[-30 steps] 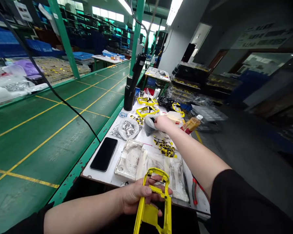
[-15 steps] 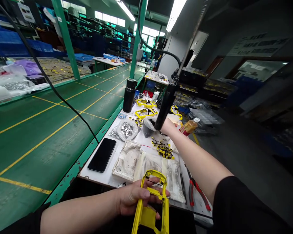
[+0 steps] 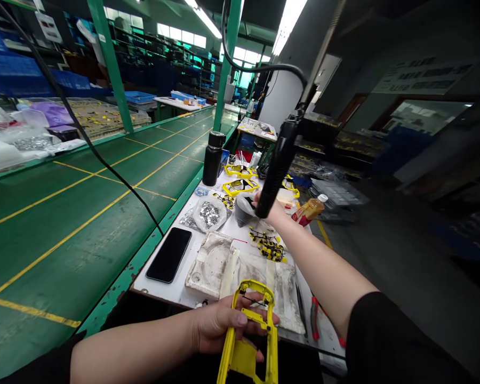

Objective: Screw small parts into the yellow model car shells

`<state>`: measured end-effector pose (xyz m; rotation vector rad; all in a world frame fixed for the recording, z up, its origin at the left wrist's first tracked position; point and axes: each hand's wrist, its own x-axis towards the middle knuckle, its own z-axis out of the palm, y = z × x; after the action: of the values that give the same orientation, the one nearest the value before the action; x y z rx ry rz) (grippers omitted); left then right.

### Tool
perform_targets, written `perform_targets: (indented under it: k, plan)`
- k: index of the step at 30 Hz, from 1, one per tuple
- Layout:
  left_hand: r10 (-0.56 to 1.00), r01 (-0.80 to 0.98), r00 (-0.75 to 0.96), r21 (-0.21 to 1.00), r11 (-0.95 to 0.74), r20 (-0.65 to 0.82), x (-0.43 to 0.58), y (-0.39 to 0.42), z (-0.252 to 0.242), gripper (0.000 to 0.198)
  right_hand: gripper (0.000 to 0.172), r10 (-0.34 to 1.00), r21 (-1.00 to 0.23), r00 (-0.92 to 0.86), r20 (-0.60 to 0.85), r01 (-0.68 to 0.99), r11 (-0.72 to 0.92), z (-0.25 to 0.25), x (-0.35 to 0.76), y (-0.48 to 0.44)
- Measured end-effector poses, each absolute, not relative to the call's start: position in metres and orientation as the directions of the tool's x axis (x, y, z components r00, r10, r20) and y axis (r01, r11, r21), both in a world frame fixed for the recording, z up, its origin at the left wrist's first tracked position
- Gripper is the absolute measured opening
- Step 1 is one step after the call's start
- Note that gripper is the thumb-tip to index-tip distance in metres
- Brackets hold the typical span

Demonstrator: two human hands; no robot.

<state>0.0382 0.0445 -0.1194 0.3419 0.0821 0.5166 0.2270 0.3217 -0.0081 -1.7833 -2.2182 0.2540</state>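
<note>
- Head view: left hand point(image 3: 219, 322), fingers wrapped around a yellow frame point(image 3: 243, 356) at the near edge of the table point(image 3: 174, 291);
- right hand point(image 3: 276, 212) by a gray bag point(image 3: 245, 214), partly behind a hanging black tool point(image 3: 278, 169); its fingers mostly hidden, opening and hold cannot be told;
- black phone point(image 3: 169, 255) near a white block point(image 3: 211, 261)

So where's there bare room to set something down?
Most room: the green belt left of the phone, though a black cable hangs across it. On the table, a narrow strip between phone and white block. Crowded: the far half, around the grey bag, yellow frames and bottle.
</note>
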Motion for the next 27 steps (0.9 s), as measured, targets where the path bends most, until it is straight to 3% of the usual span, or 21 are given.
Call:
perform_targets:
  k: [9, 20, 27]
  plan:
    - [0.501, -0.476, 0.865, 0.337, 0.812, 0.014, 0.039, 0.044, -0.119, 0.068, 0.024, 0.983, -0.222, -0.173, 0.066, 0.958, 0.183, 0.000, 0.221, 0.319]
    - [0.502, -0.471, 0.865, 0.341, 0.814, -0.002, 0.038, 0.045, -0.125, 0.067, 0.021, 0.968, -0.286, -0.159, 0.196, 0.935, 0.211, 0.019, 0.244, 0.307]
    - [0.494, -0.463, 0.869, 0.331, 0.822, -0.012, 0.037, 0.045, -0.123, 0.067, 0.017, 0.961, -0.388, -0.125, 0.247, 0.896, 0.216, 0.030, 0.270, 0.295]
